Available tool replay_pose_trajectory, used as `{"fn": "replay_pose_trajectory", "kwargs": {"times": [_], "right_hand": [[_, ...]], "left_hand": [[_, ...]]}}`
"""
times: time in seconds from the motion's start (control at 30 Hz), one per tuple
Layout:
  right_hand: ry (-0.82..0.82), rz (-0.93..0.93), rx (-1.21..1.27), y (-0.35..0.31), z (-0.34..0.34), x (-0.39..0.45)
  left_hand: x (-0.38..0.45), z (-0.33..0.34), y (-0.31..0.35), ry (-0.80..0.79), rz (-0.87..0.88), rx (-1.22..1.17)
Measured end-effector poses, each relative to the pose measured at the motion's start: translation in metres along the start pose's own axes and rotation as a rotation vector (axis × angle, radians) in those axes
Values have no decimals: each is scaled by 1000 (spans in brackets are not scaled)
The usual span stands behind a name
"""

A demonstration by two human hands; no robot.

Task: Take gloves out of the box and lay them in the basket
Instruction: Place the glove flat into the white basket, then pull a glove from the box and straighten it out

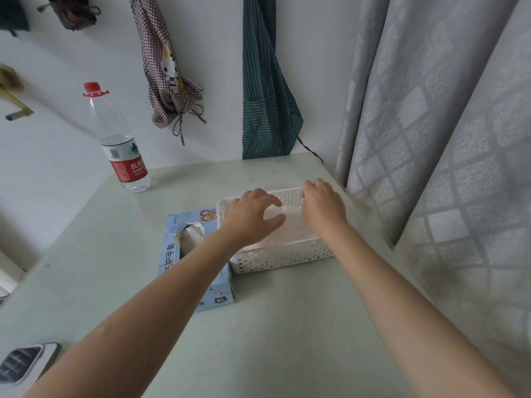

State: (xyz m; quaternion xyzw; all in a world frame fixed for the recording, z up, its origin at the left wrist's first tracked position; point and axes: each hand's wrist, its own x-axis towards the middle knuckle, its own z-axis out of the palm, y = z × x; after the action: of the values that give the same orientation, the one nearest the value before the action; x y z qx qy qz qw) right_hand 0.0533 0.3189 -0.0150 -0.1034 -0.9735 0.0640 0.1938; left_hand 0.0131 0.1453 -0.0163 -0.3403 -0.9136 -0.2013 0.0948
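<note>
A white perforated plastic basket [283, 258] stands on the pale table, right of a light blue glove box [172, 255]. A crumpled translucent glove [192, 235] sticks out of the box's torn top opening. Thin clear gloves [290, 225] lie flat inside the basket. My left hand [253, 216] hovers over the basket with fingers spread, fingertips on or just above the gloves. My right hand [323, 205] is over the basket's far right part, fingers bent down toward the gloves; its fingertips are hidden, so I cannot see whether they pinch anything.
A plastic water bottle [120, 145] with a red cap stands at the table's back left. A phone [23, 364] lies at the front left edge. Grey curtains [431, 124] hang close on the right. Aprons [267, 90] hang on the wall behind.
</note>
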Motion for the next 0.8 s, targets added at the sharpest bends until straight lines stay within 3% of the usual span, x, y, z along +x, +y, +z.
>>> {"fn": "replay_pose_trajectory", "kwargs": {"times": [0.07,0.17,0.3,0.37,0.47,0.6,0.7,0.8], "right_hand": [[-212,53,113,-4,2,-1],[-475,152,87,-1,5,-3],[-483,173,53,2,6,-2],[-363,155,34,-4,2,-2],[-133,66,100,-26,-7,-1],[-152,-102,428,-87,-10,-5],[-244,-219,534,-140,2,-16],[-236,-296,333,-175,21,-22]], "left_hand": [[-2,5,5,-193,-43,56],[0,11,-1,-404,-135,88],[5,13,-12,-504,-160,76],[3,2,-17,-386,-149,-52],[-9,-26,-37,-19,-126,-178],[-46,-54,-69,305,-306,-251],[-77,-57,-97,328,-466,-246],[-98,-45,-120,234,-594,-253]]}}
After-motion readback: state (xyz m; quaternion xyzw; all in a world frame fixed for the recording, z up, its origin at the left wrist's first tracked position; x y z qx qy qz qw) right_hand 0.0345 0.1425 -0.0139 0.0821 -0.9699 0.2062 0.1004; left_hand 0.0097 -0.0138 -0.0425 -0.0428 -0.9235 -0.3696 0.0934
